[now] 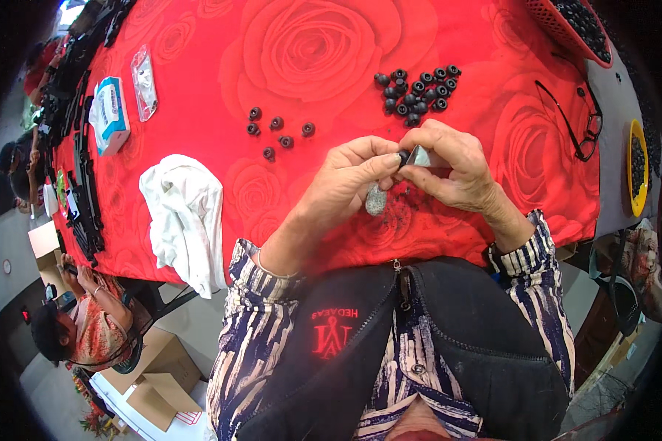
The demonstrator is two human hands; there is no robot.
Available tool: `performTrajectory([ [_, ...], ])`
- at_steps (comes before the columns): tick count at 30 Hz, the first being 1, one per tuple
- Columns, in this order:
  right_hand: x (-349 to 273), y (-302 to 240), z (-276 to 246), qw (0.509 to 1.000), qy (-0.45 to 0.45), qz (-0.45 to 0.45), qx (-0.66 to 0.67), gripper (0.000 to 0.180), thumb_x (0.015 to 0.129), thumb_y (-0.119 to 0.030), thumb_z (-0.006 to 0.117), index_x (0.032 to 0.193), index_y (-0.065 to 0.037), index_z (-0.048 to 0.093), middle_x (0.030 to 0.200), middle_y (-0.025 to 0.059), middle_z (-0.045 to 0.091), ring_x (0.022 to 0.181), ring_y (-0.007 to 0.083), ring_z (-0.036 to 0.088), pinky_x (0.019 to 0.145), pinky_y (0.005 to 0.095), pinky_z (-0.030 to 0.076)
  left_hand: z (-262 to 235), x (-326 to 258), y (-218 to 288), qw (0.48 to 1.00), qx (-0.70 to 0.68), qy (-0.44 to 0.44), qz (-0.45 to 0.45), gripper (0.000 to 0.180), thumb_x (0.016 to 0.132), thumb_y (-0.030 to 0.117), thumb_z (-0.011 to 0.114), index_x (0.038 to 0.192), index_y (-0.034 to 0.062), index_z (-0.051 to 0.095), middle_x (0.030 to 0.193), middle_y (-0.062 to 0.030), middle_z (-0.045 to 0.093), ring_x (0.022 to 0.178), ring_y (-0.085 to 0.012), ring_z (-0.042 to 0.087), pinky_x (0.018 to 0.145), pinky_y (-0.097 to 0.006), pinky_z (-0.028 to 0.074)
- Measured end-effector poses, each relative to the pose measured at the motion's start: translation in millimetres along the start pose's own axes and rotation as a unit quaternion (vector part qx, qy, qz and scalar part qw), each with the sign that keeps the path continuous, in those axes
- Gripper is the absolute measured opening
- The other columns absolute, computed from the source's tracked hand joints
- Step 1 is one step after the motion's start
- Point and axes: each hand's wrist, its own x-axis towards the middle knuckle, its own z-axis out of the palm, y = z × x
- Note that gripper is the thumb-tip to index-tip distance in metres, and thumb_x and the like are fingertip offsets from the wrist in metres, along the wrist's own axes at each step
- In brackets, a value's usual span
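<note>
My left hand (349,175) pinches a small round black part (404,156), which looks like a rubber cap, between thumb and fingers. Against it, my right hand (456,165) grips a shiny, pointed metal piece (420,156); its full shape is hidden by the fingers. A grey speckled oval piece (376,199) shows just below my left fingers, and I cannot tell whether it is held. Beyond my hands lies a cluster of similar black parts (419,90). Several more black parts (276,123) are scattered farther left.
The red rose-patterned tablecloth (272,66) carries a white cloth (182,213), a tissue pack (110,115), a clear plastic packet (144,84) and eyeglasses (590,136). A red basket (559,29) and a yellow basket (631,169) hold black parts at right. Another person (99,316) sits at left.
</note>
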Motion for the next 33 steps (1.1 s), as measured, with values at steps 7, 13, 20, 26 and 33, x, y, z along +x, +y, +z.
performTrajectory([
  [7,-0.6,-0.7,0.8,0.999,0.012,0.023,0.042,0.029,0.064,-0.003,0.072,0.09,-0.003,0.058,0.066,0.0048,0.046,0.055,0.0148,0.047,0.048,0.026,0.037,-4.2,5.3,-4.1,0.996,-0.075,-0.001,-0.048,0.015,0.088,0.014,0.055,0.095,0.0015,0.057,0.081,-0.0042,0.059,0.067,-0.0086,0.05,0.06,-0.021,0.042],
  [13,0.1,-5.0,1.3,0.999,0.007,0.003,0.041,0.029,0.064,-0.001,0.071,0.09,-0.004,0.059,0.071,0.0046,0.047,0.056,0.0138,0.047,0.048,0.0241,0.038,0.0,2.2,1.1,0.993,-0.086,-0.017,-0.079,0.02,0.087,0.016,0.058,0.099,-0.0002,0.057,0.083,-0.0029,0.058,0.07,-0.0084,0.049,0.062,-0.02,0.042],
  [20,1.7,-6.0,2.5,1.0,0.006,-0.021,0.003,0.029,0.062,0.002,0.067,0.09,-0.004,0.059,0.075,0.0062,0.049,0.061,0.0167,0.053,0.05,0.0259,0.043,-5.1,-0.1,2.3,0.996,-0.025,-0.033,-0.078,0.028,0.084,0.016,0.061,0.104,-0.0035,0.056,0.087,-0.0029,0.058,0.072,-0.0063,0.048,0.063,-0.019,0.041],
  [26,-1.3,-8.2,-4.5,0.999,-0.027,-0.039,0.013,0.03,0.062,0.002,0.065,0.091,-0.004,0.058,0.076,0.0063,0.05,0.062,0.0173,0.053,0.05,0.0272,0.043,-6.8,-1.5,11.1,0.983,-0.096,-0.101,-0.12,0.026,0.083,0.012,0.062,0.103,-0.0035,0.057,0.087,-0.0037,0.059,0.071,-0.0057,0.05,0.062,-0.019,0.042],
  [33,2.3,-4.8,2.2,0.998,0.014,-0.054,0.003,0.032,0.063,0.002,0.066,0.093,-0.001,0.058,0.075,0.0063,0.05,0.059,0.016,0.052,0.048,0.0262,0.042,-6.6,0.0,3.7,0.995,-0.066,-0.031,-0.069,0.024,0.081,0.007,0.062,0.103,-0.0022,0.057,0.086,-0.0035,0.059,0.073,-0.0068,0.051,0.062,-0.02,0.043],
])
